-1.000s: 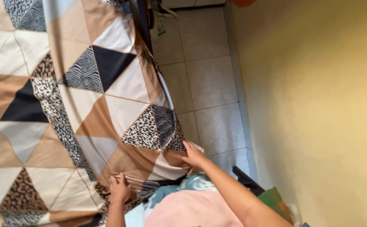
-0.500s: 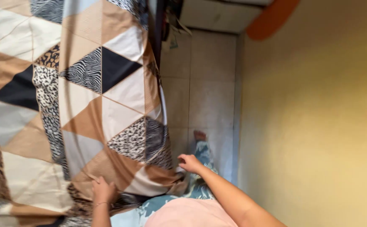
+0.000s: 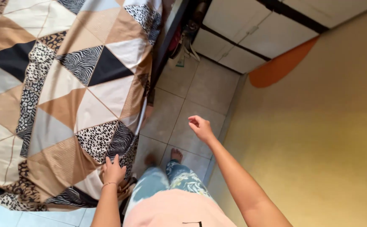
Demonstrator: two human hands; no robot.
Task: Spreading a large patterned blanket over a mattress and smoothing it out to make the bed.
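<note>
Right hand (image 3: 200, 127) released bedsheet (image 3: 65, 92), running lengthwise away.

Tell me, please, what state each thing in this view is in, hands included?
Bedsheet: spread flat over the bed, its corner hanging at the edge.
Left hand: fingers spread, pressing on the bedsheet's corner.
Right hand: lifted over the floor, loosely curled, holding nothing.
Cabinet doors: closed.
Tiled floor: the person's bare feet stand on it.
</note>
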